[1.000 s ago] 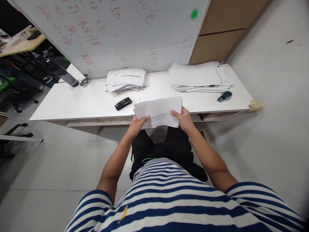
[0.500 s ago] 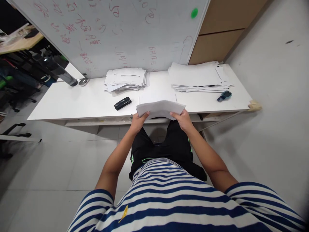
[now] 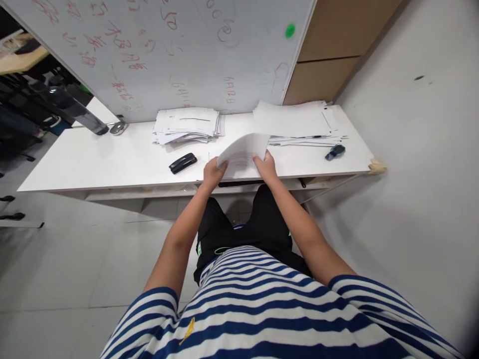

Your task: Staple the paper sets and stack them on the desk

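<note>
Both of my hands grip white paper sheets (image 3: 245, 154) at the front edge of the white desk (image 3: 93, 162). My left hand (image 3: 214, 172) is closed on the left side of the sheets, thumb on top. On the right side, my right hand (image 3: 266, 167) pinches them the same way. The sheets stand raised and curve backward at the top. Just left of my left hand lies a black stapler (image 3: 183, 163). How many sheets I hold, I cannot tell.
Behind the stapler lies a stack of papers (image 3: 189, 124); a larger stack (image 3: 295, 119) lies to the right. A dark blue object (image 3: 335, 152) rests near the right end. A bottle (image 3: 80, 109) and a computer mouse (image 3: 119, 128) are at the left. A whiteboard (image 3: 160, 55) stands behind.
The sheets have tipped up from a low, drooping pose over the desk edge to a raised, curved one. My hands have moved slightly forward and closer together. The view has shifted a little.
</note>
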{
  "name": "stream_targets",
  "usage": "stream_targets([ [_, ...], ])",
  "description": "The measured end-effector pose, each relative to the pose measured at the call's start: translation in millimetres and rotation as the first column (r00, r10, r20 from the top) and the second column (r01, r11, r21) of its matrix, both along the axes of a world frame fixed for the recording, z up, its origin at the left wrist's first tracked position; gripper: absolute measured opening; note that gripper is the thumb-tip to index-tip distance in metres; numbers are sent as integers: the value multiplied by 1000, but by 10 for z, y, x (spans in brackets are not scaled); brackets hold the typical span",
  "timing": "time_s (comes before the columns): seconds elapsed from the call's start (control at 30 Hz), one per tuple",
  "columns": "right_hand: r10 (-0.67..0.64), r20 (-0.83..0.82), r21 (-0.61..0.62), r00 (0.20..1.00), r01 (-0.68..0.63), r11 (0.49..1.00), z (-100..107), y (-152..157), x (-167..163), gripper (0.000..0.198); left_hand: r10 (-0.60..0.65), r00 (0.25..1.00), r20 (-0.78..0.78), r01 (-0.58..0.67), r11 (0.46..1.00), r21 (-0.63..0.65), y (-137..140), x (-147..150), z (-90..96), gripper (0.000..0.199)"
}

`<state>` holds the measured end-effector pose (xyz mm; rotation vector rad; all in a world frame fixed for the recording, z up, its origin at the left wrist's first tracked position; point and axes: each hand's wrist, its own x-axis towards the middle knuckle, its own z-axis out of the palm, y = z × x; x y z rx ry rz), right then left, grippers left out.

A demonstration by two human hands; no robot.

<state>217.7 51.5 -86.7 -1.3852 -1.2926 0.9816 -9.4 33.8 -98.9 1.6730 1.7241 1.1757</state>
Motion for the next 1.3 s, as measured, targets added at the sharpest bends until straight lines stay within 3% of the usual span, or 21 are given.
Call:
stream_targets([
  [0.13,23,9,48,1000,-23,999,-20,-45,25,49,5,996,89,-3,1000,-24,11,19,-19,31],
  [0.27,0,32,42,1000,-1,999,71,-133,57,51,-16,975,224,14,1000,9,-45,78,150,34],
  [0.43,-14,37,151,999,8,988,173,-435,298,46,-60,972,227,45,997,69,-192,-6,324,40],
  [0.5,-46,28,139,999,42,989,109,-610,454,44,-11,989,150,-3,996,93,-204,-176,341,41],
  [0.57,-97,-32,61,995,99,993,-32,-794,602,42,90,996,-26,-87,991,103,-180,-427,335,39],
  [0.67,-180,-249,-140,952,149,979,-288,-1055,739,40,245,900,-360,-245,968,46,-100,-852,290,44],
  [0.73,-228,-364,-245,903,143,959,-403,-1208,756,39,264,833,-486,-323,945,-41,-39,-1088,238,50],
  [0.8,-248,-413,-309,876,121,943,-444,-1327,721,39,228,814,-534,-332,937,-106,12,-1245,184,48],
  [0.93,-200,-431,-344,880,45,938,-399,-1399,536,40,95,850,-517,-197,969,-146,14,-1354,137,37],
  [1.13,-66,-340,-298,938,-41,954,-326,-1133,122,36,50,964,-261,-104,975,-197,-206,-1344,166,37],
  [1.3,22,-271,-275,962,-99,956,-180,-902,-186,34,22,967,-252,-68,982,-176,-267,-1313,137,36],
])
